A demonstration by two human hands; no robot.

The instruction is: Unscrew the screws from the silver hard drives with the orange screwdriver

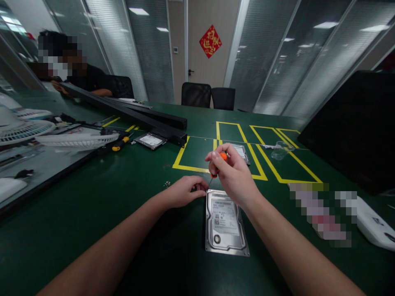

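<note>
A pale wooden door [197, 78] bearing a red diamond-shaped paper sign [210, 41] stands beyond a long dark-green table [77, 213]. On the table, close to the wearer, a flat silver rectangular hard drive [225, 222] with a white label lies label up. The right hand [235, 172] pinches a slim orange-and-black screwdriver [213, 176] in its closed fingers, the thin shaft slanting down to the drive's far left corner. The left hand [184, 190] is half curled, fingertips at that same corner; whether they grip it, I cannot tell. Just beside this hand lies a small cluster of silvery metal screws [167, 184]. Past the right hand, a second silver hard drive [241, 153] is partly hidden, near rectangles of yellow tape [194, 168]. Farther left, a person in black [95, 78] holds a long black beam [138, 117].
</note>
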